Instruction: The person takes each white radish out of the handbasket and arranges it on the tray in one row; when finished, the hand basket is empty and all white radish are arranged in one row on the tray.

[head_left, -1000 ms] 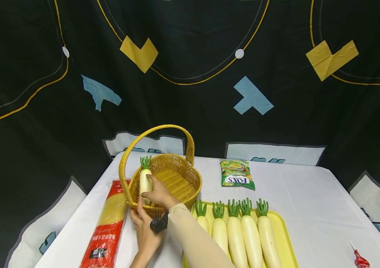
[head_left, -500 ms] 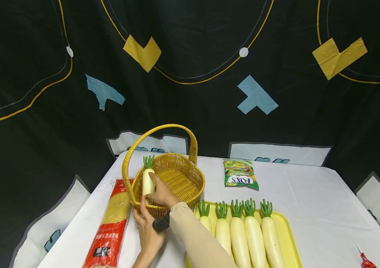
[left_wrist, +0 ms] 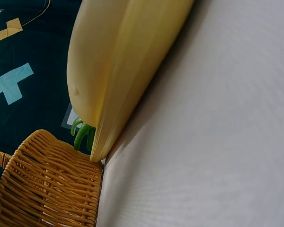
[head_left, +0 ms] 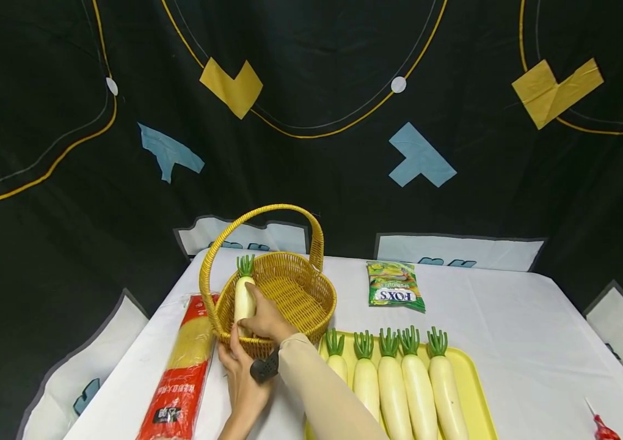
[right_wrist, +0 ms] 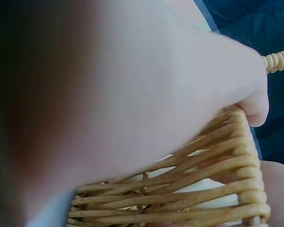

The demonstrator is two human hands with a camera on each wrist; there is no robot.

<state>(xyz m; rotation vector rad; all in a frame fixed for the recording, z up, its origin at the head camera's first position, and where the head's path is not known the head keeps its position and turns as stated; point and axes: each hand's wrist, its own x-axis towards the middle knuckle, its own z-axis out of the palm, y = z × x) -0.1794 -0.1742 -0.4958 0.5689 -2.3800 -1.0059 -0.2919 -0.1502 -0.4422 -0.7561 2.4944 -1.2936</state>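
Note:
In the head view, my right hand (head_left: 263, 313), at the end of a beige sleeve, grips a white daikon (head_left: 244, 298) with green leaf stubs. The daikon stands tilted against the left inner side of a yellow wicker basket (head_left: 289, 296); its lower end is partly hidden by the hand. My left hand (head_left: 245, 382) holds the basket's front rim from outside, its thumb on the edge. Close up in the right wrist view, the left hand (right_wrist: 170, 90) hooks its thumb over the wicker rim (right_wrist: 241, 156). White daikon shows through the weave.
A yellow tray (head_left: 471, 391) bears several daikons (head_left: 410, 391) right of the arm. A red-and-yellow noodle packet (head_left: 179, 373) lies left of the basket. Behind the tray lies a green FOX'S bag (head_left: 396, 287). A small red item (head_left: 604, 428) sits at far right.
The head view has shifted slightly, so everything sits a little further right in it. Both hands keep their hold on the daikon and the basket, with barely any movement.

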